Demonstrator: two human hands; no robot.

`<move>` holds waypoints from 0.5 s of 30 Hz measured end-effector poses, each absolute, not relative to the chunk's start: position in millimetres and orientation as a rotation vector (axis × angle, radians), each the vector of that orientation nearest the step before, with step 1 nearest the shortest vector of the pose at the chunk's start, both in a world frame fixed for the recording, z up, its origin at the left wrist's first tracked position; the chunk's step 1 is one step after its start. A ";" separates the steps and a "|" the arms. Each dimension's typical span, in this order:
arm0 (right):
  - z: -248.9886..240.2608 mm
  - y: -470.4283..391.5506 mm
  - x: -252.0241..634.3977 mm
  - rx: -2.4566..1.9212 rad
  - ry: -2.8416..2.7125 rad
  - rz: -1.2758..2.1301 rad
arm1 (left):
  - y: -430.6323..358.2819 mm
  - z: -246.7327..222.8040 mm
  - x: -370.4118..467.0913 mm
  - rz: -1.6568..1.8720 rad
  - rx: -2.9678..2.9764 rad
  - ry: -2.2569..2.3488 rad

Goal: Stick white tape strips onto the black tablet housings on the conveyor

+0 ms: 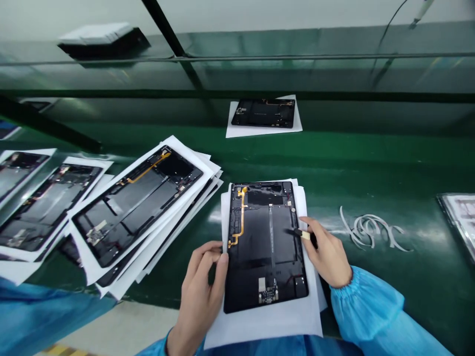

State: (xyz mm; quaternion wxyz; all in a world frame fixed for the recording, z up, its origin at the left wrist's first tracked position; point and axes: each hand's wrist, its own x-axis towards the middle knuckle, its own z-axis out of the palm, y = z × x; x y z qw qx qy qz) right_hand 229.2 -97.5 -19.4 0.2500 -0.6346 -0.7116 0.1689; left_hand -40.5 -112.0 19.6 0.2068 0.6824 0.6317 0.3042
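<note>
A black tablet housing (256, 257) with an orange flex cable lies on white paper sheets (274, 324) in front of me. My left hand (204, 282) is at its left edge, thumb and fingers closed on that edge. Over the right side of the housing, my right hand (326, 252) pinches a small tool (302, 233) with a pale handle and a dark tip pointing left. Whether the tip touches the housing cannot be made out.
Stacked housings (137, 198) with paper between them stand at the left, more housings (48, 207) beyond. Another housing (263, 112) lies at the back. Curled white strips (371, 230) and a clear tray (460, 217) are at the right.
</note>
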 end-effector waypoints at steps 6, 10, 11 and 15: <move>-21.6 -99.5 229.7 -1.707 -1.920 0.486 | -110.1 32.2 -22.9 0.893 1.476 1.643; -26.5 -102.4 236.1 -1.676 -1.812 0.601 | -78.5 64.9 -31.2 0.981 1.426 1.616; -28.0 -102.7 237.8 -1.673 -1.788 0.632 | -63.2 78.1 -38.4 1.007 1.451 1.625; -33.1 -102.8 241.8 -1.691 -1.720 0.694 | 30.0 130.5 -78.5 1.098 1.698 1.740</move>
